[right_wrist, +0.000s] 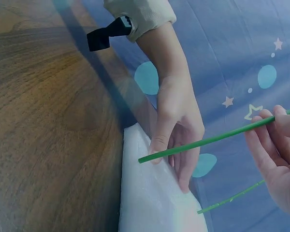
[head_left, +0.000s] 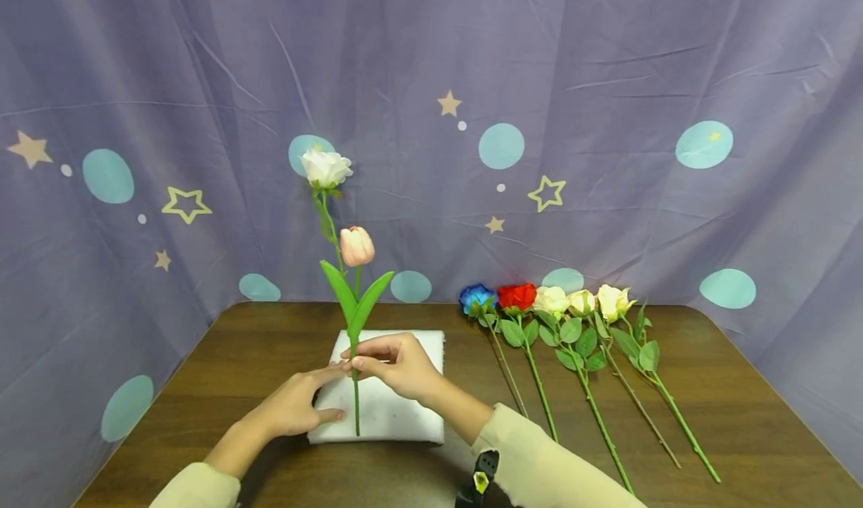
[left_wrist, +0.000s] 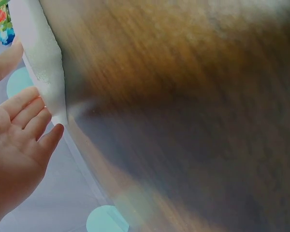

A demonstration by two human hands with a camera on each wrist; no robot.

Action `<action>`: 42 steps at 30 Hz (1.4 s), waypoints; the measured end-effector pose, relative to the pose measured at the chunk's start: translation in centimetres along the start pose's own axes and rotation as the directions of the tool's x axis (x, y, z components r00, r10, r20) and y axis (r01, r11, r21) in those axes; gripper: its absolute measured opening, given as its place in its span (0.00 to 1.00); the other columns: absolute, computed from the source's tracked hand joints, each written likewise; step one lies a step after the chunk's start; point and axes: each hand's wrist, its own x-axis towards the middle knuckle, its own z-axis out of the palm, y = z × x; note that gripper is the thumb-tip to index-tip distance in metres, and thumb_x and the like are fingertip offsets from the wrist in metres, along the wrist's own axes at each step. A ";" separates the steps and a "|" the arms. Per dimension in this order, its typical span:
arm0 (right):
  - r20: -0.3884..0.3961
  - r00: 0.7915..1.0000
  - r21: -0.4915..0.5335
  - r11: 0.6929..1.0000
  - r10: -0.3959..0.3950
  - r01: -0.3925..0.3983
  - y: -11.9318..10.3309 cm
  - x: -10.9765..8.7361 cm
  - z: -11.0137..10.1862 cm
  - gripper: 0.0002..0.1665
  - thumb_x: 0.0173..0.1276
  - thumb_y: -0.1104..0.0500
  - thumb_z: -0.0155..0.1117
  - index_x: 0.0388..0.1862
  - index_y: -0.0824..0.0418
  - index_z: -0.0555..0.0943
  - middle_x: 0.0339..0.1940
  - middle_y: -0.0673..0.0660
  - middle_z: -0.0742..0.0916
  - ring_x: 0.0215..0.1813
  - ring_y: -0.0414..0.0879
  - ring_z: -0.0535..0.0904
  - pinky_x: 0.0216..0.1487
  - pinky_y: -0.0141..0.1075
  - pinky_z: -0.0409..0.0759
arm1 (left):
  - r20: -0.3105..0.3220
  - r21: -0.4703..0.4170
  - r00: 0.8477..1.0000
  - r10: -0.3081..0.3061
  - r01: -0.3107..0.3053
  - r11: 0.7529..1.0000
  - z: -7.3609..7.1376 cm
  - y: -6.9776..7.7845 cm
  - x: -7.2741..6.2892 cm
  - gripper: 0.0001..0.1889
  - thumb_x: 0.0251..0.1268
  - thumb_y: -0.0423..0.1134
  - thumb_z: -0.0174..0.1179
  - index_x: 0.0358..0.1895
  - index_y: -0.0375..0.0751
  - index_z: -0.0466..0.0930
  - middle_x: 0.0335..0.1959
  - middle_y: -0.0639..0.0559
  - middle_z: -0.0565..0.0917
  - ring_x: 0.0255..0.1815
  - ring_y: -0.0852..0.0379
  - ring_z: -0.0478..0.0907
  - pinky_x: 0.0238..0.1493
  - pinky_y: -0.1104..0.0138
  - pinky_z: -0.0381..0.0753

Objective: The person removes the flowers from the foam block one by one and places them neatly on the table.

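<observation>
My right hand [head_left: 402,369] pinches the green stem of a pink tulip [head_left: 356,246] between thumb and fingers, holding the flower upright over a white foam block [head_left: 411,418]. In the right wrist view the tulip stem's lower end [right_wrist: 150,158] hangs free, apart from the foam. My left hand [head_left: 293,404] rests at the block's left side, fingers extended and thumb spread near the front; the left wrist view shows its open palm [left_wrist: 19,145]. Behind the tulip, a white rose [head_left: 326,168] stands tall, its stem [right_wrist: 232,198] set in the block.
Right of the block, a blue rose [head_left: 478,299], a red rose [head_left: 517,297] and several cream roses [head_left: 613,303] lie side by side on the brown wooden table [head_left: 222,373]. A purple curtain [head_left: 404,58] with stars and dots hangs behind the table.
</observation>
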 end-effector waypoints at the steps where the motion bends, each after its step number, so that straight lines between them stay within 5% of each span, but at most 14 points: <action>1: -0.008 1.000 0.001 1.000 0.002 -0.002 0.0 0.0 -0.1 0.15 0.67 0.71 0.58 0.48 0.82 0.78 0.45 0.80 0.83 0.47 0.73 0.82 0.45 0.35 0.88 | -0.001 0.004 1.000 -0.001 0.001 1.000 0.0 0.0 0.0 0.35 0.51 0.48 0.71 0.62 0.35 0.74 0.62 0.35 0.77 0.64 0.36 0.74 0.65 0.43 0.72; 9: -0.033 0.999 0.011 1.000 0.018 -0.018 0.3 -0.7 -0.8 0.15 0.68 0.70 0.58 0.48 0.82 0.78 0.44 0.80 0.83 0.47 0.72 0.82 0.47 0.37 0.88 | 0.013 0.005 1.000 -0.001 0.001 1.000 -0.1 0.1 -0.2 0.37 0.51 0.51 0.70 0.62 0.33 0.74 0.64 0.35 0.75 0.65 0.35 0.73 0.65 0.43 0.71; 15: -0.108 0.990 0.082 0.993 0.094 -0.086 0.6 -1.7 -1.8 0.17 0.68 0.69 0.58 0.50 0.83 0.77 0.46 0.81 0.82 0.43 0.47 0.88 0.50 0.41 0.87 | 0.017 -0.002 1.000 0.004 -0.004 1.000 -0.3 0.1 -0.2 0.37 0.52 0.51 0.70 0.63 0.33 0.73 0.66 0.37 0.74 0.66 0.35 0.71 0.66 0.43 0.70; 18: -0.185 0.971 0.154 0.980 0.153 -0.125 0.9 -2.2 -2.3 0.19 0.68 0.68 0.58 0.52 0.83 0.76 0.45 0.78 0.84 0.41 0.38 0.87 0.51 0.41 0.86 | 0.020 -0.013 1.000 0.000 0.000 1.000 -0.4 0.0 -0.2 0.37 0.52 0.50 0.70 0.63 0.33 0.72 0.67 0.37 0.73 0.67 0.35 0.70 0.66 0.43 0.69; 25: -0.319 0.903 0.275 0.940 0.288 -0.203 2.2 -3.7 -4.1 0.22 0.67 0.68 0.60 0.56 0.82 0.74 0.31 0.50 0.90 0.36 0.37 0.86 0.48 0.40 0.87 | 0.044 -0.028 0.999 -0.006 0.008 1.000 -0.1 0.0 -0.4 0.38 0.53 0.51 0.69 0.65 0.33 0.71 0.68 0.37 0.71 0.68 0.35 0.69 0.67 0.43 0.68; 32: -0.388 0.832 0.305 0.907 0.397 -0.291 3.3 -5.6 -6.2 0.24 0.68 0.68 0.59 0.58 0.82 0.72 0.26 0.46 0.88 0.32 0.35 0.85 0.42 0.33 0.87 | 0.048 -0.032 0.999 -0.009 0.010 0.999 -0.1 0.1 -0.5 0.38 0.54 0.52 0.69 0.65 0.33 0.70 0.68 0.37 0.71 0.68 0.35 0.68 0.67 0.42 0.68; 42: -0.369 0.827 0.261 0.901 0.425 -0.346 3.5 -7.5 -7.9 0.24 0.69 0.68 0.57 0.59 0.83 0.71 0.30 0.49 0.88 0.34 0.36 0.84 0.41 0.32 0.87 | 0.035 -0.024 0.999 0.003 -0.002 1.000 -0.3 0.1 -0.5 0.38 0.53 0.50 0.69 0.65 0.32 0.71 0.68 0.36 0.72 0.68 0.35 0.69 0.67 0.43 0.68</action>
